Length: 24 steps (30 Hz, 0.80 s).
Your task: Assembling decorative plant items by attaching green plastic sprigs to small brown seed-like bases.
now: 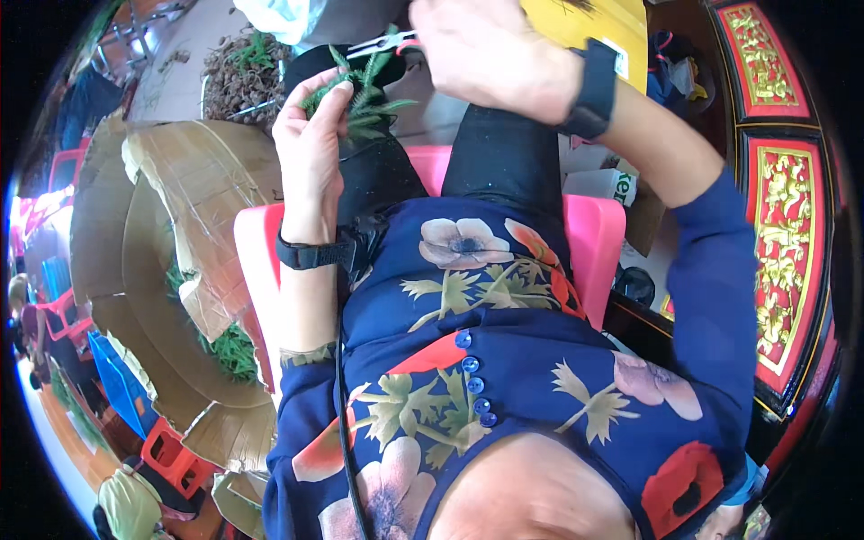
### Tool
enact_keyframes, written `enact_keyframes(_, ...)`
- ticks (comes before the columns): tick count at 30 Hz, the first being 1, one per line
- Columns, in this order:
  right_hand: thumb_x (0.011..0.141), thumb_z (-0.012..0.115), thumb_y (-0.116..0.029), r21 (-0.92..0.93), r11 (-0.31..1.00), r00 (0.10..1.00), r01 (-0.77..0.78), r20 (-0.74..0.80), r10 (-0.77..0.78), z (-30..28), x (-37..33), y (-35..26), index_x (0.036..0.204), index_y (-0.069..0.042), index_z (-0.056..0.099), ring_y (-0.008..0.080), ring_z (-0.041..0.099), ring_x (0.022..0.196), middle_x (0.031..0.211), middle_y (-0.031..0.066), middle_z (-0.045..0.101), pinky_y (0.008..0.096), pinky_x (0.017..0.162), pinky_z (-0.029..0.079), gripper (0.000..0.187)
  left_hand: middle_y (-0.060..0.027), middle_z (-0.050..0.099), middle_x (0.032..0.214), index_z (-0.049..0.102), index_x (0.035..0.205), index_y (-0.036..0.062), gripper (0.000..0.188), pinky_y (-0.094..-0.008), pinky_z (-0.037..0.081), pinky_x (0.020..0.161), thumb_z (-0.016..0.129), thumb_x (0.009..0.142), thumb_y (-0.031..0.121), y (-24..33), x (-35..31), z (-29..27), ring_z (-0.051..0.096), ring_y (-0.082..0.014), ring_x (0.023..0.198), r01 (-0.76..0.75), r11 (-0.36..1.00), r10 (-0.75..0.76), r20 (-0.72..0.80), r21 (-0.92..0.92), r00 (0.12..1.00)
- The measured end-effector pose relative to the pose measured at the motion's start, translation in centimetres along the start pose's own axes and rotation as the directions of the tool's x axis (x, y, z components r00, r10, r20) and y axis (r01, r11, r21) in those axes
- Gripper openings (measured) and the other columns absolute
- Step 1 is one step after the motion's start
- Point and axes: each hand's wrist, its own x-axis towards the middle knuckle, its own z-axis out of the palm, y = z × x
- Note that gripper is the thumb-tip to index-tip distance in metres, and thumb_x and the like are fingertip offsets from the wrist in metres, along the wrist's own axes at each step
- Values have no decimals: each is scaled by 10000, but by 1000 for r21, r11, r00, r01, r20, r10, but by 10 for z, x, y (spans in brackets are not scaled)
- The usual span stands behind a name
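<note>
My left hand pinches a green artificial pine sprig between thumb and fingers, above my left knee. The sprig's needled branches fan out to the right of the fingertips. My right hand is closed on a pair of pliers with red handles, most of which the hand hides. Their narrow metal jaws point left and reach the top of the sprig. Whether the jaws grip any part of it I cannot tell.
A torn cardboard box with more green sprigs inside stands at my left. Beyond it is a heap of brown, cone-like pieces. A yellow surface lies far right, near red-and-gold carved panels. I sit on a pink chair.
</note>
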Motion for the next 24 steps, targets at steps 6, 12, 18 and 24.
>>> enact_keyframes(6, 811, 477, -219, 626, 644, 845, -441, 531, 62, 6, -20, 0, 919, 5, 578, 367, 592, 739, 796, 214, 606, 427, 686, 464, 268, 60, 552, 719, 632, 1014, 41, 199, -140, 267, 487, 643, 818, 72, 4, -7, 9, 391, 9, 565, -113, 990, 115, -26, 81, 993)
enact_keyframes(12, 851, 451, -269, 677, 507, 763, -533, 644, -57, 17, -22, 3, 942, -11, 582, 356, 579, 746, 790, 203, 599, 416, 703, 450, 304, 67, 553, 734, 634, 1019, 28, 204, -136, 257, 498, 644, 818, 64, 7, -10, 14, 385, 24, 591, -177, 978, 179, -10, 107, 984)
enact_keyframes(18, 796, 459, -268, 703, 519, 782, -487, 615, -99, 9, -20, 14, 892, 22, 613, 363, 606, 748, 792, 236, 605, 424, 691, 466, 342, 53, 569, 759, 637, 1012, 16, 201, -131, 283, 523, 650, 818, 66, 9, -12, 16, 415, 14, 614, -150, 978, 150, 13, 147, 989)
enact_keyframes(24, 761, 467, -251, 700, 489, 774, -520, 629, -76, 6, -20, 14, 879, 38, 630, 371, 619, 750, 801, 264, 607, 436, 693, 477, 352, 50, 576, 753, 639, 1013, 18, 208, -130, 277, 517, 659, 813, 71, 11, -14, 20, 416, 13, 599, -217, 961, 222, -13, 172, 975)
